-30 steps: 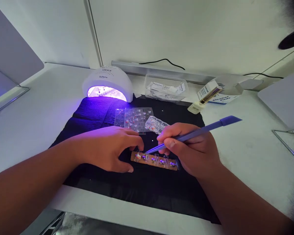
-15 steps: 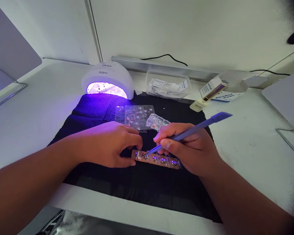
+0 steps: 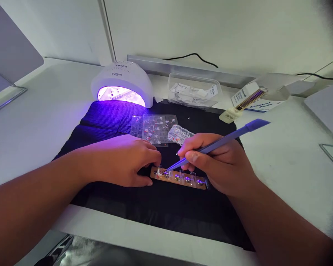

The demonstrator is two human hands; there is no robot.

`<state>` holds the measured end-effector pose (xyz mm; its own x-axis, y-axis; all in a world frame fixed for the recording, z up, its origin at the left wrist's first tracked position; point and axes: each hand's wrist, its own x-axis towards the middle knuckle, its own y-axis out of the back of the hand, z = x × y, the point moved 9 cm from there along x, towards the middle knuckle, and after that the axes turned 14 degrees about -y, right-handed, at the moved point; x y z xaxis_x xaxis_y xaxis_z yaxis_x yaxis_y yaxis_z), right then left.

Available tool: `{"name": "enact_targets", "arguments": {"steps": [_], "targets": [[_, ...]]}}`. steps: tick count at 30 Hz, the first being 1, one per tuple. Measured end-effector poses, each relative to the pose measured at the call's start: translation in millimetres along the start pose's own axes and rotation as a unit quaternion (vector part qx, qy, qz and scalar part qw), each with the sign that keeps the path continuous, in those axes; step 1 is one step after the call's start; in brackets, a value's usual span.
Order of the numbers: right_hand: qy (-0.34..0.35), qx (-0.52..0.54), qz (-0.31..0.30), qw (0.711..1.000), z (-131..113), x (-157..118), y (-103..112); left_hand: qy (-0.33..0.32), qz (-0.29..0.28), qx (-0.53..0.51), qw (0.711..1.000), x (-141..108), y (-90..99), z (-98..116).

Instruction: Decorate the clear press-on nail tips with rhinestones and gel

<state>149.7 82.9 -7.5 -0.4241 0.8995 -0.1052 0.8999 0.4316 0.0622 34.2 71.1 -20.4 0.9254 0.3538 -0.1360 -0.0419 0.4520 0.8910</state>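
A tan strip stand with silver balls and several clear nail tips lies on the black cloth. The thumb and bent fingers of my left hand are closed about its left end, at the first nail tip. In my right hand are slim purple tweezers with a slanted flat rear end. Their pointed tip reaches down to the first nail tip, where a small white and red decoration shows; whether they touch cannot be made out.
Behind my hands lie clear sticker sheets and a clear decoration case. A nail lamp glows purple at the back left. Farther right are a plastic tub of alcohol pads, a small bottle and an opened box.
The camera view has shifted slightly. The tweezers' tip has moved a little closer to the first nail tip. Both hands keep their grips.
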Motion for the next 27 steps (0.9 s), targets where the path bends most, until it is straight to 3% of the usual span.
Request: {"name": "enact_targets", "arguments": {"steps": [27], "targets": [[-0.010,-0.013,0.029,0.999,1.0,1.7,1.3,-0.029,0.017,-0.008,0.999,-2.8,-1.4,1.1]]}}
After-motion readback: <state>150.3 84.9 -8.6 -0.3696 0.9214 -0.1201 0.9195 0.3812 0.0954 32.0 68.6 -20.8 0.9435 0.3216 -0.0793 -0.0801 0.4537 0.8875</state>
